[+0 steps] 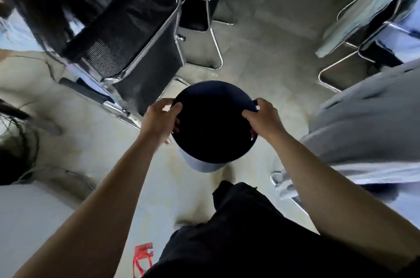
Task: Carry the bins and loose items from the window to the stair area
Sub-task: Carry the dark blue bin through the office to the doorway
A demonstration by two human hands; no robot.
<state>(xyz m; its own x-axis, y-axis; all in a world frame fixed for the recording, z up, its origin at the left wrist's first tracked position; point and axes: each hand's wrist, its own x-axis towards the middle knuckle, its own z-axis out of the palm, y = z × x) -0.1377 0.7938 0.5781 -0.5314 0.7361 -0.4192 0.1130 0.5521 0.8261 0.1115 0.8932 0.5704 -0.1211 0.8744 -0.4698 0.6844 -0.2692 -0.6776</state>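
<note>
A round dark blue bin (213,123) hangs in front of me above the concrete floor, seen from the top, its inside too dark to see into. My left hand (160,119) grips its left rim, fingers curled over the edge. On the opposite side my right hand (263,118) grips the right rim near a handle cut-out. Both arms reach forward from the bottom of the view.
Black mesh chairs with chrome frames (136,34) stand close at the front left. More chrome-framed chairs draped with pale cloth (368,27) are at the right. A red object (142,257) lies on the floor near my feet. Open floor (268,57) runs ahead between the chairs.
</note>
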